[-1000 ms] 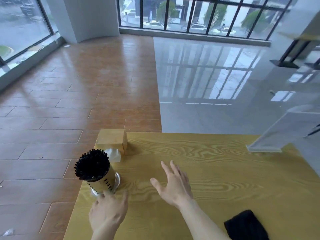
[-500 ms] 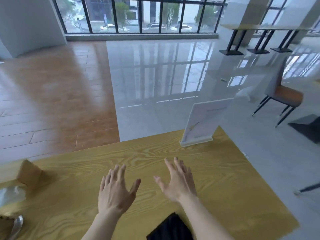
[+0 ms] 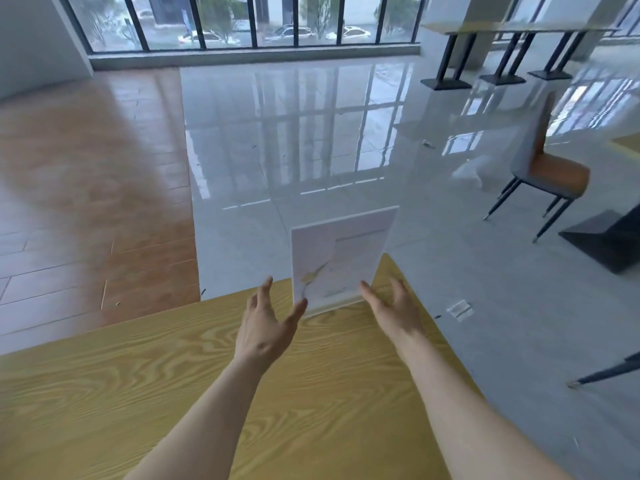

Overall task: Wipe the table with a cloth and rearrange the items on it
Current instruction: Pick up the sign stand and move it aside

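Item: acrylic sign holder (image 3: pixel 341 259), paper insert inside, upright at the table's (image 3: pixel 138 393) far right corner. I see left hand (image 3: pixel 265 329) and right hand (image 3: pixel 394 311) flanking it, fingers spread, not gripping.

Table (image 3: pixel 173 393): yellow wood, bold wavy brown grain. Sign stand (image 3: pixel 337 258), at the table's far edge: pale white-pink sheet, yellow streak, clear frame. Floor beyond the table: glossy pale grey tile (image 3: pixel 294 133); to the table's left, orange-brown planks (image 3: pixel 86 202). Chair (image 3: pixel 550 168), right of the table: grey back, orange seat, black legs. Window frames (image 3: pixel 256 22): black.
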Demonstrator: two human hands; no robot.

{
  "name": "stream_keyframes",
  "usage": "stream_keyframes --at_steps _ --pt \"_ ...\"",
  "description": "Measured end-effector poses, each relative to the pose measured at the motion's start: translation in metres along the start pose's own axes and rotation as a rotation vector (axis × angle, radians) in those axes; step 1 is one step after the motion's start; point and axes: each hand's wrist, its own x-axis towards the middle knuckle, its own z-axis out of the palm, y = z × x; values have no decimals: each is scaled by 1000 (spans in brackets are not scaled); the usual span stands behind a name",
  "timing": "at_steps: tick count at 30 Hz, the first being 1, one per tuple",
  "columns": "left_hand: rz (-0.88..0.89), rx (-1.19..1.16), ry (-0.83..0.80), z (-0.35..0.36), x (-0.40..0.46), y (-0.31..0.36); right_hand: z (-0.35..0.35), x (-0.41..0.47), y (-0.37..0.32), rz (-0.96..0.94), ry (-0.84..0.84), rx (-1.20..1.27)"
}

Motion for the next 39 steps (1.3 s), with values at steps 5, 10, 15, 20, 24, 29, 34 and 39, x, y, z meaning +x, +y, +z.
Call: stream_keyframes --at_steps 5,10,15,20,24,29,34,39 --pt "-84 -302 -37 16 34 20 -8 49 -11 55 30 265" --pt "-137 -539 -35 30 42 32 -7 69 -19 34 -6 335" --pt "-152 -627 -10 36 45 28 -7 69 -18 5 -19 376" --pt "-141 -636 -33 28 40 23 -11 70 -19 28 -21 353" --pt "-138 -643 -8 17 32 12 -2 57 -21 2 -2 292" --pt "-127 -642 65 -25 16 -14 27 26 -44 -54 -9 223" --pt "-135 -652 184 -92 -19 -59 83 -26 -75 -113 -62 189" --pt "-141 -652 330 -170 -72 -128 160 -96 -100 -164 -147 139"
